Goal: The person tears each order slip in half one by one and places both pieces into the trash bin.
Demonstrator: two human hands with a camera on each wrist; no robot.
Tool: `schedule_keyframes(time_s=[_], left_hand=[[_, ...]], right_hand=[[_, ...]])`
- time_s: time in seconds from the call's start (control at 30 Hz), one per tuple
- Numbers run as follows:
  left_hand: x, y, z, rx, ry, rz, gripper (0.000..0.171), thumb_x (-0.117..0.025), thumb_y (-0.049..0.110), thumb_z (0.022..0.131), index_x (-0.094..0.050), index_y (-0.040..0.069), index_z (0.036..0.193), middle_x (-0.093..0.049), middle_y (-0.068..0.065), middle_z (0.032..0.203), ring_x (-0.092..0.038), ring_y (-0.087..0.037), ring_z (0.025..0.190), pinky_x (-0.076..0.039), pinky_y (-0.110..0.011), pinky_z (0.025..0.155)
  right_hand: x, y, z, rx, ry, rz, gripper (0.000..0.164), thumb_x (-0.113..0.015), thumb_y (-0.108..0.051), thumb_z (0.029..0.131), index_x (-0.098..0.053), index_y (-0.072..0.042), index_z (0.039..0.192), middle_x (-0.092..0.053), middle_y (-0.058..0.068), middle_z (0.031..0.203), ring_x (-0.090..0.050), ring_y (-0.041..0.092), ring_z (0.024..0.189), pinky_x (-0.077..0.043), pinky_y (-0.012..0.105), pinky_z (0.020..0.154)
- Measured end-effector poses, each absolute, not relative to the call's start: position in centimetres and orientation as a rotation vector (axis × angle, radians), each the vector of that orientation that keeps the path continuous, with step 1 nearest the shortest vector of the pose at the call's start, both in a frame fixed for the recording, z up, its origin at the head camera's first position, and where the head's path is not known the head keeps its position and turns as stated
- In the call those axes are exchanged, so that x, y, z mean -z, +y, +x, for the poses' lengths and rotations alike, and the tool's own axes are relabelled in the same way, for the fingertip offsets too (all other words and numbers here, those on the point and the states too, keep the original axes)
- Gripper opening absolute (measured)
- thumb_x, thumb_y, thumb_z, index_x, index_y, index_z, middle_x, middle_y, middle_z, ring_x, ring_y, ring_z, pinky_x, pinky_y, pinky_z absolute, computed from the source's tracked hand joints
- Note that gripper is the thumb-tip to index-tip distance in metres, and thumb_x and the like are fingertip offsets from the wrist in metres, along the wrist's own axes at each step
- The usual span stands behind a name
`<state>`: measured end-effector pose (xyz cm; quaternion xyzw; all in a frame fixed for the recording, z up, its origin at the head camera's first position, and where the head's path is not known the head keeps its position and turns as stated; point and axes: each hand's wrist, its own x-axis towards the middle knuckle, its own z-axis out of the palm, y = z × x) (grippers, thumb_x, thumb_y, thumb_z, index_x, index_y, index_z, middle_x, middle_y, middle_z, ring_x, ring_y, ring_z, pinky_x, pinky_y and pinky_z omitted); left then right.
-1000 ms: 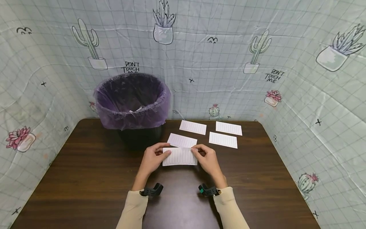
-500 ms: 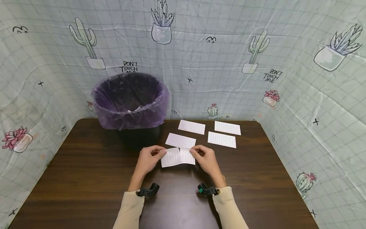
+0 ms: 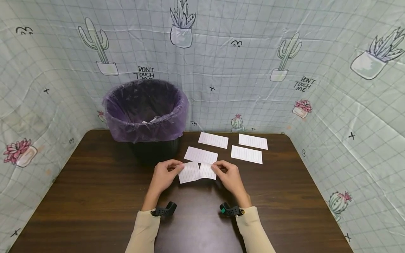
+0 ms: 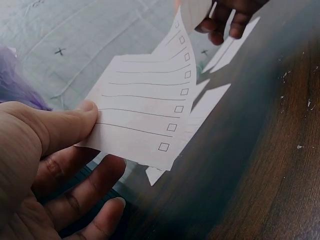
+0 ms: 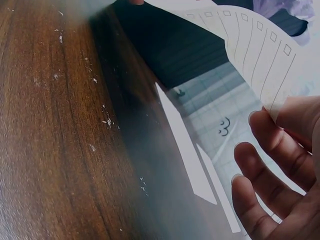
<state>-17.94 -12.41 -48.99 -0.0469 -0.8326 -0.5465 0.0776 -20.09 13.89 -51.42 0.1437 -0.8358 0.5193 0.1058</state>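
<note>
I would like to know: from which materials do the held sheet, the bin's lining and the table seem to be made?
Held sheet: matte paper or thin card; it curls and is torn partway.
Bin's lining: probably thin, slightly shiny plastic film; it is purple, translucent and wrinkled.
Table: wood or wood-look laminate, I cannot tell which; brown streaky grain and a soft sheen show.

Whole a second ago, the lined card (image 3: 188, 173) now gapes along a tear opening toward the table's (image 3: 95, 196) far edge, wider than half a second earlier; the left hand (image 3: 163, 175) has shifted toward the left edge.
</note>
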Motion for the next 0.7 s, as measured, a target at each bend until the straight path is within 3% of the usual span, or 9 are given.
schedule_keyframes(time_s=[0.3,0.7], left_hand=[[48.94,-12.31,-18.03,1.647,-2.487,-0.144,0.012,-0.077,0.017,0.094,-0.080,0.007,0.099,-0.078,-0.009,0.093,-0.069,-0.015,0.082,-0.054,-0.024,0.075],[48.54,-13.06,-17.88,1.638,-2.449,-0.073,0.014,-0.076,0.016,0.094,-0.079,0.005,0.102,-0.077,-0.013,0.099,-0.073,-0.024,0.090,-0.055,-0.024,0.076]], right_hand=[[51.26,14.00,-20.03,-1.526,-2.472,0.413,0.008,-0.073,-0.015,0.096,-0.078,-0.008,0.095,-0.074,0.005,0.085,-0.064,0.005,0.075,-0.053,0.023,0.068],[51.53,14.49,-19.90,-1.501,-2.458,0.372,0.007,-0.074,-0.014,0.095,-0.078,-0.007,0.094,-0.074,0.005,0.085,-0.066,0.008,0.077,-0.054,0.023,0.071]])
